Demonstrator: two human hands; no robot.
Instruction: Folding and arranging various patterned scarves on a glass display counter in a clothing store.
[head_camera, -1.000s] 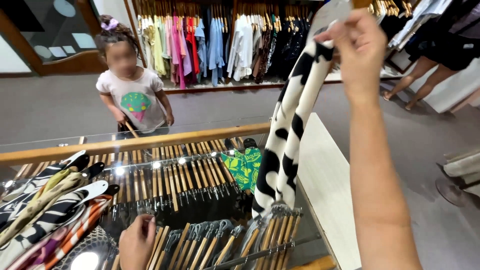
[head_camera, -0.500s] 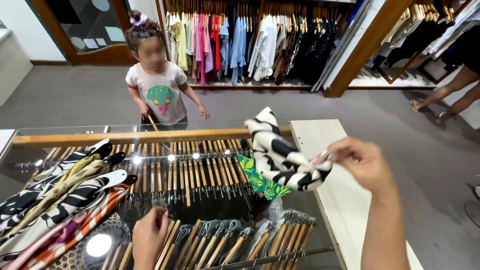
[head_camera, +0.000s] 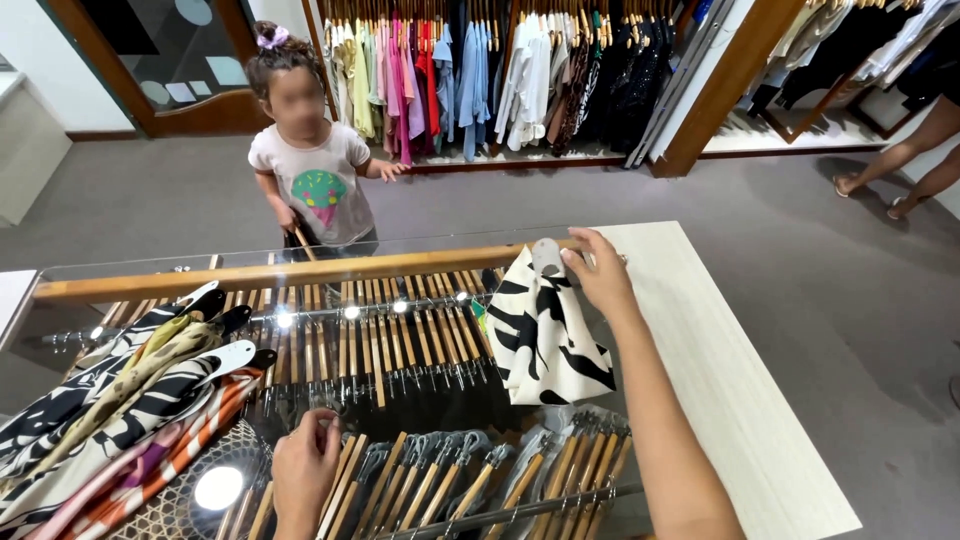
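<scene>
Two hands at work: my right hand (head_camera: 598, 272) pinches the zebra-print garment (head_camera: 545, 330) by its top edge — cloth hanging below it — while my left hand (head_camera: 305, 468) grips hangers (head_camera: 400, 490), well apart.

Single head-worn view, looking steeply down and forward over a glass display counter (head_camera: 150, 265) at close range. Nearest the lens, wooden hangers (head_camera: 400, 340) under the glass. Beyond the counter, grey floor, then a clothing rack (head_camera: 480, 70) along the far wall.
</scene>
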